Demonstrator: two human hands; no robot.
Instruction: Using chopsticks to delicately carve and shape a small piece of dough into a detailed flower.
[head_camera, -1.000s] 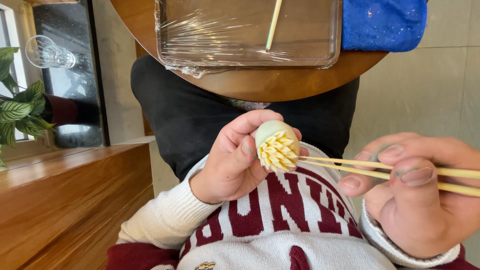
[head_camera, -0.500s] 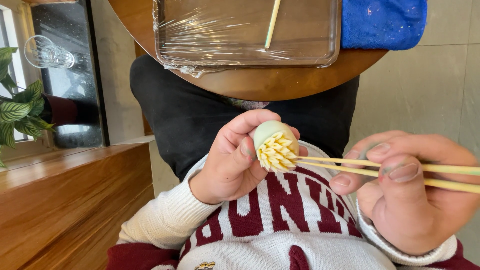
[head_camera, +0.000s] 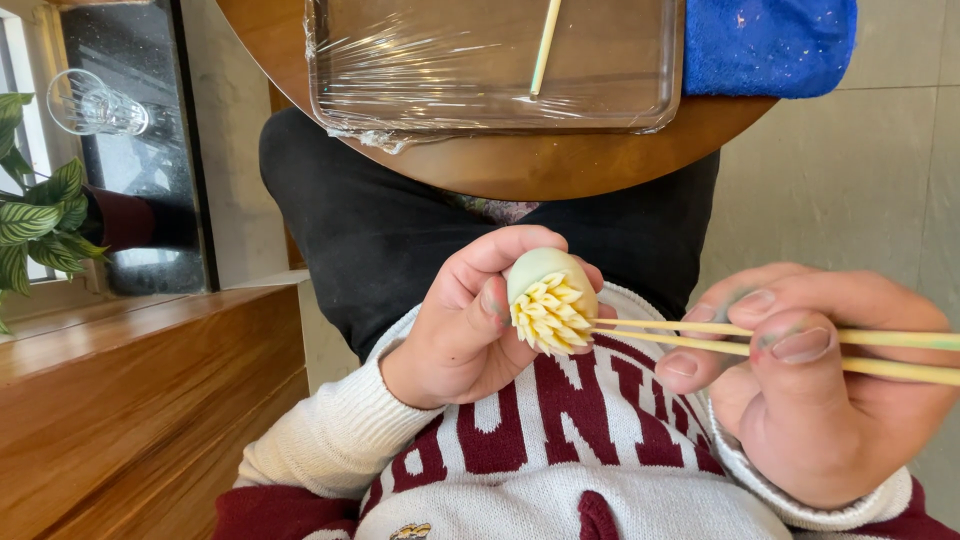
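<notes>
Dead centre of the frame the left hand (head_camera: 465, 325) is cupping a small pale green dough ball (head_camera: 545, 290), fingers curled round its back and the thumb (head_camera: 500, 262) arched over the top, so it's properly pinched in there and held up over the lap, well below the table. The side of the ball facing lower right is cut into rows of little yellow petals (head_camera: 545, 318) (looks like a chrysanthemum, honestly pretty neat). Over at the right of the frame the right hand (head_camera: 820, 390) grips a pair of thin wooden sticks (head_camera: 700, 338), thumb pressed down on top and the other fingers bunched tight underneath. The sticks run roughly level toward the left and their tips sit right at the petals, touching the lower edge of the yellow part as far as I can tell. Both wrists come out of cream knit cuffs on a maroon-lettered sweater (head_camera: 560, 440) along the bottom. Up top there's a round wooden table (head_camera: 560, 165) carrying a clear tray wrapped in cling film (head_camera: 420, 70) with another thin stick (head_camera: 545, 45) lying on it, plus a blue cloth (head_camera: 770, 45) in the upper right corner. A leafy plant (head_camera: 35, 215) sits at the left edge.
</notes>
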